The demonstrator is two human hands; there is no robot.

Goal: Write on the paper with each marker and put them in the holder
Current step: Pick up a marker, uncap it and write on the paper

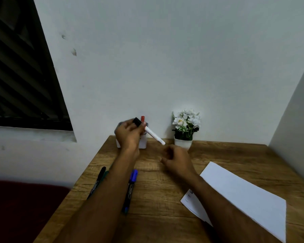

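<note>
One white-barrelled marker [152,133] with a black cap was held aloft in the left hand [128,135], fingers curled round its capped end, the barrel slanting down to the right just in front of the white holder [143,143]. A red-capped marker [142,118] already stood upright in that holder. The right hand [176,161] hovered just below the barrel's free end, fingers loosely curled and holding nothing. Nearer the bench's [156,199] front edge lay a blue marker [131,188] and a black one [97,181], partly hidden by the left forearm. A marker like this looked light, stiff and smooth, so a grip near the middle of the barrel would likely steady it best; pinched only at the cap, it could swing or slip. The paper [244,195] lay to the right, faint marks at its near corner, and a small pot of white flowers [185,127] stood against the wall.
</note>
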